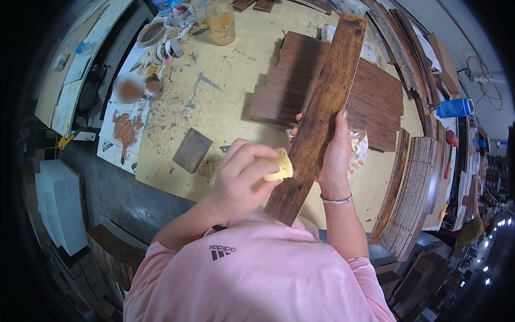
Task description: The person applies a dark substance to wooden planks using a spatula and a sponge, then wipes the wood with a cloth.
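Note:
A long brown wooden plank [327, 96] with dark grain is held up at a slant, its near end close to my pink shirt. My right hand [337, 147] wraps round it from behind and the right side, with fingertips showing at its left edge. A small yellow sponge [280, 165] is pinched in my left hand [241, 169]. The sponge is at the plank's left edge, near its lower part; whether it touches the wood is hard to tell. Beyond the plank, dark brown boards [370, 102] lie side by side on the pale, stained table [230, 86].
A grey sanding pad [193, 150] lies at the left of the table. Further left are a bowl of brown paste [130, 88], tape rolls [152, 33] and a jar [221, 24]. A crumpled stained cloth [358, 150] sits behind my right hand. More planks [410, 188] stack along the right.

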The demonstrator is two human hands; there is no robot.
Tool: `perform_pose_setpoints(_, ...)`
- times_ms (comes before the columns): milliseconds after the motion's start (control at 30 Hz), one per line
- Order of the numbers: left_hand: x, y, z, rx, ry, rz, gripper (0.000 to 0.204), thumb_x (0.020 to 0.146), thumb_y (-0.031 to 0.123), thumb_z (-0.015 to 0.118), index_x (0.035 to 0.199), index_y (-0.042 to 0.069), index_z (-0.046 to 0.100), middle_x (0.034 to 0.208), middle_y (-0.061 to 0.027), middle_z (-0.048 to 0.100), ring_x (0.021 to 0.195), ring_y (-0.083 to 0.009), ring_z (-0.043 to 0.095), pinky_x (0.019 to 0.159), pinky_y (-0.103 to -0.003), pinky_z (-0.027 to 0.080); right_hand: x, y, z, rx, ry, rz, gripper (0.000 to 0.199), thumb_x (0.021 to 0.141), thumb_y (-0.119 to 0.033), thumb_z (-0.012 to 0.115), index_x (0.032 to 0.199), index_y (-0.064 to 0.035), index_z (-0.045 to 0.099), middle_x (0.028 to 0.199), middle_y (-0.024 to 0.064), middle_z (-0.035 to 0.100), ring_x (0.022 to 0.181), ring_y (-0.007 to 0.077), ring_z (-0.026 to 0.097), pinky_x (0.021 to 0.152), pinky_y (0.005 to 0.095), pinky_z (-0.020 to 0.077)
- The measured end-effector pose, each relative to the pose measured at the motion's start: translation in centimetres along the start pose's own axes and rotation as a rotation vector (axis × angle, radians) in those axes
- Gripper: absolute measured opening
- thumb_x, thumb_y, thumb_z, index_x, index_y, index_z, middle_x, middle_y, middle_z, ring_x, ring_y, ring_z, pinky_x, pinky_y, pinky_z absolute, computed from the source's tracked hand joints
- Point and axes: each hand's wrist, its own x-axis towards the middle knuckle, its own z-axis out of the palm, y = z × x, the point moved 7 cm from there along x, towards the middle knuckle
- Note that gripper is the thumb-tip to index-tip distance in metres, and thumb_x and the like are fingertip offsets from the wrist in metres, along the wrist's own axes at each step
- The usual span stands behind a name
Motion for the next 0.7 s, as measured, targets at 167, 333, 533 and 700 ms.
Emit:
perform_pose_setpoints(167, 0.07, 0.01, -0.11, -0.002, -0.018, 0.004, 0.036, 0.06, 0.0, 0.081, 0.091, 0.005, 0.064, 0.102, -0.0104, 0.063, 0.086, -0.0295, 0.059, 0.071, -0.037, 0.05, 0.05, 0.23, -0.02, 0.011, -0.002, 0.012, 0.052, 0.107, -0.042, 0.026, 0.11, 0.0027, 0.054, 0.095, 0.0159, 0.066, 0.073, 0.0238, 0.067, 0.064, 0.038, 0.0578)
perform_pose_setpoints(333, 0.04, -0.1, -0.18, -0.01, -0.01, -0.002, 0.035, 0.06, 0.0, 0.081, 0.09, 0.005, 0.064, 0.102, -0.0106, 0.063, 0.087, -0.0295, 0.059, 0.072, -0.037, 0.05, -0.01, 0.14, 0.0, 0.003, 0.005, 0.012, 0.053, 0.107, -0.042, 0.026, 0.11, 0.0025, 0.053, 0.096, 0.0157, 0.066, 0.073, 0.0237, 0.067, 0.064, 0.038, 0.0577)
perform_pose_setpoints(533, -0.06, -0.24, -0.08, -0.013, -0.008, -0.013, 0.033, 0.061, 0.0, 0.08, 0.09, 0.005, 0.064, 0.102, -0.0103, 0.062, 0.087, -0.0293, 0.059, 0.072, -0.037, 0.05, 0.01, 0.26, -0.05, 0.014, 0.005, 0.02, 0.053, 0.107, -0.043, 0.026, 0.111, 0.0026, 0.052, 0.096, 0.0156, 0.065, 0.073, 0.0238, 0.067, 0.063, 0.0385, 0.0578)
perform_pose_setpoints(700, 0.07, -0.18, 0.03, -0.006, -0.025, -0.005, 0.034, 0.06, -0.001, 0.08, 0.09, 0.004, 0.064, 0.102, -0.0103, 0.062, 0.087, -0.0292, 0.059, 0.072, -0.037, 0.05, 0.04, 0.37, -0.03, 0.014, -0.005, 0.023, 0.054, 0.107, -0.044, 0.026, 0.111, 0.0027, 0.052, 0.096, 0.0157, 0.065, 0.073, 0.0238, 0.067, 0.063, 0.0386, 0.058)
